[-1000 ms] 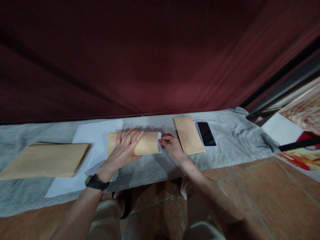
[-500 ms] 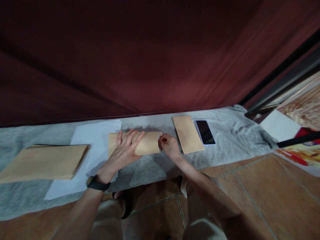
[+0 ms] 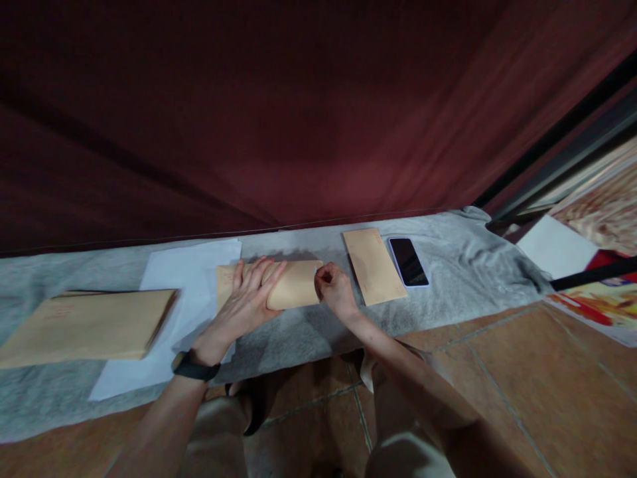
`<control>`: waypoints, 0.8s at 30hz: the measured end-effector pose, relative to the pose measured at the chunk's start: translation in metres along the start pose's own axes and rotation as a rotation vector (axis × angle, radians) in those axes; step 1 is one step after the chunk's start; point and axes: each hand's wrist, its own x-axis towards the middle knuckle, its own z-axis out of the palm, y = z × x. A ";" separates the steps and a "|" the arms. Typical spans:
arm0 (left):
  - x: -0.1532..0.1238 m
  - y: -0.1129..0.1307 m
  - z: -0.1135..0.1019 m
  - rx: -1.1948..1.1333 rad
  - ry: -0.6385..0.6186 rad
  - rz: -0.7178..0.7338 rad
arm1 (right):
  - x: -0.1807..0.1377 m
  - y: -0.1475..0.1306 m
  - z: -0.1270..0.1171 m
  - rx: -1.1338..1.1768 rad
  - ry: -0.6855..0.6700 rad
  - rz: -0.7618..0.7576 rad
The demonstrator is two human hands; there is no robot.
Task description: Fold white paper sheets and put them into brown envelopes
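A brown envelope (image 3: 294, 285) lies on the grey cloth (image 3: 308, 332) in front of me. My left hand (image 3: 247, 304) rests flat on its left half, fingers stretched out, a black band on the wrist. My right hand (image 3: 333, 288) is at the envelope's right end, its fingers curled and pinched at the opening. No white paper shows at that end now.
A stack of brown envelopes (image 3: 87, 324) lies at the left on white sheets (image 3: 192, 279). Another brown envelope (image 3: 372, 265) and a dark phone (image 3: 408, 261) lie to the right. A dark red curtain hangs behind. Tiled floor lies below, papers at far right.
The white paper sticking out of the envelope's right end one second ago has gone inside. My right hand has closed up against that end. My left hand has stayed put.
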 end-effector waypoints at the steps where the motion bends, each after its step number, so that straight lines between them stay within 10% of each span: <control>1: 0.000 0.000 0.000 0.000 0.003 0.003 | 0.000 0.001 0.001 0.015 0.006 -0.003; 13: 0.000 0.000 0.000 -0.008 -0.006 0.011 | 0.000 0.012 0.008 0.182 0.066 0.065; 24: 0.002 0.006 -0.004 -0.093 0.129 -0.162 | 0.007 0.022 0.008 0.786 -0.072 0.370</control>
